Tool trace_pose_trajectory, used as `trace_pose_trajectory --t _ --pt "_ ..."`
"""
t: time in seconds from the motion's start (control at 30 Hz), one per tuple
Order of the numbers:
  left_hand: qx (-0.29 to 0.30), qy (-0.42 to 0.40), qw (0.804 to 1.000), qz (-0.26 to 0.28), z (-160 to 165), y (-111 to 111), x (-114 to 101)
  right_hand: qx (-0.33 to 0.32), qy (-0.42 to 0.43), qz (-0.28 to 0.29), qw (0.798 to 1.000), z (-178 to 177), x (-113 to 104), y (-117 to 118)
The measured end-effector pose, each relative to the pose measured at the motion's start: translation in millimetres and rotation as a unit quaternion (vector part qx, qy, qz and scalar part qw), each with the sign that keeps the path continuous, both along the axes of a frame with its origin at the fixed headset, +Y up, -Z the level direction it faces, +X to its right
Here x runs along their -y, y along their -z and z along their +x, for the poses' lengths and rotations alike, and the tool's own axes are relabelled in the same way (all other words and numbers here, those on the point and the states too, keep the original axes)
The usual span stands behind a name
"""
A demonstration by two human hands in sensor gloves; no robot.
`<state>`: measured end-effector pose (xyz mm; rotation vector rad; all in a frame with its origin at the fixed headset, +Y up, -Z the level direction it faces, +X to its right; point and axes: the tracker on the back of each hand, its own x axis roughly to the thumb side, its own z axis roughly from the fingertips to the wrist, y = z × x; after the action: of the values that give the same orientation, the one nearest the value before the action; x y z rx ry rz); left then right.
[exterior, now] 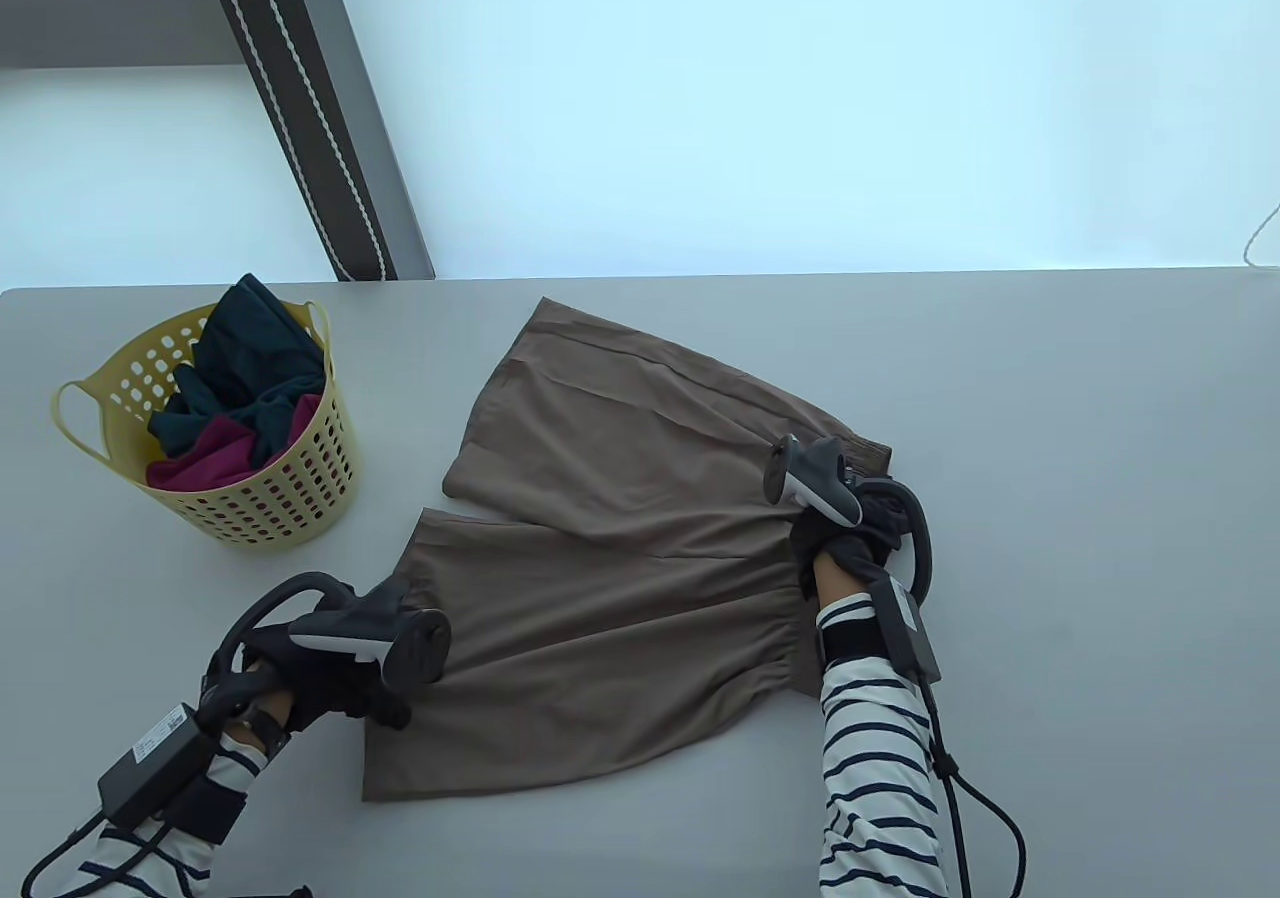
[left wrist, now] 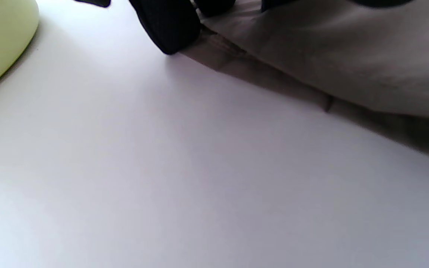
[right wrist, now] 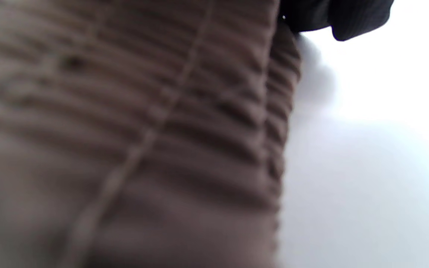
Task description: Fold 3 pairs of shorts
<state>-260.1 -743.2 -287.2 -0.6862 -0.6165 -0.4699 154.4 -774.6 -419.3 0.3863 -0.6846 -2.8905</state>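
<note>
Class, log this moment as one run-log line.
brown shorts flat, unfolded | left hand at leg hem | right hand at waistband | yellow basket holds clothes

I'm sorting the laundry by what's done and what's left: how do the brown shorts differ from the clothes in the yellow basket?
The brown shorts lie spread flat on the table; the basket clothes sit bunched in the yellow basket. The brown shorts are one plain colour, the basket clothes dark teal and magenta. The left hand and right hand are on the brown shorts; neither touches the basket clothes. None is folded yet.
</note>
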Motion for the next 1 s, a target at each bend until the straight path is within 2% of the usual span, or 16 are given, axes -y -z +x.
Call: trace_pose_trajectory --t 0.03,0.13,0.23,0.3,0.37,0.43,0.47,0.53,0.57,0.6,0.63,0.67,0.83,0.9,0.93,1.0 --pt "0.001 0.001 1.0 0.001 -1 0 1 -0.008 0.003 0.003 1.0 3 0 -1" --pt "-0.008 -0.01 1.0 -0.005 -5 0 3 -0.032 0.083 -0.016 0.996 14 -7 -10" --pt "-0.011 -0.017 1.0 -0.008 -7 2 4 -0.086 0.169 0.072 0.979 22 -30 -32" --pt "-0.01 -0.018 1.0 -0.008 -6 3 4 -0.134 0.199 0.073 0.968 21 -44 -51" --pt "-0.01 -0.021 1.0 -0.007 -6 4 5 -0.2 0.212 0.03 0.956 12 -54 -85" --pt "-0.013 -0.026 1.0 -0.01 -7 5 5 -0.266 0.194 -0.033 0.943 0 -53 -118" --pt "-0.013 -0.027 0.999 -0.01 -7 5 5 -0.299 0.175 -0.072 0.935 -8 -48 -135" --pt "-0.013 -0.028 0.999 -0.009 -7 5 5 -0.336 0.137 -0.112 0.925 -17 -36 -157" --pt "-0.013 -0.029 0.999 -0.009 -7 5 5 -0.36 0.109 -0.146 0.915 -22 -23 -170" --pt "-0.013 -0.029 0.999 -0.009 -7 5 5 -0.368 0.069 -0.151 0.915 -25 -16 -178" --pt "-0.013 -0.031 0.999 -0.009 -7 5 5 -0.399 0.004 -0.088 0.913 -29 -17 -186" --pt "-0.014 -0.031 0.999 -0.009 -7 5 5 -0.408 -0.013 -0.063 0.911 -30 -17 -187" --pt "-0.006 -0.032 0.999 0.022 -8 3 5 -0.397 -0.002 0.0 0.918 -29 -17 -188" --pt "0.003 -0.029 0.995 0.096 -8 2 6 -0.398 -0.005 0.043 0.916 -29 -18 -188" --pt "0.001 0.004 0.99 0.143 -8 3 11 -0.403 -0.013 0.059 0.913 -29 -19 -189" --pt "0.028 0.057 0.98 0.19 -7 3 17 -0.403 -0.023 0.081 0.911 -29 -20 -188"
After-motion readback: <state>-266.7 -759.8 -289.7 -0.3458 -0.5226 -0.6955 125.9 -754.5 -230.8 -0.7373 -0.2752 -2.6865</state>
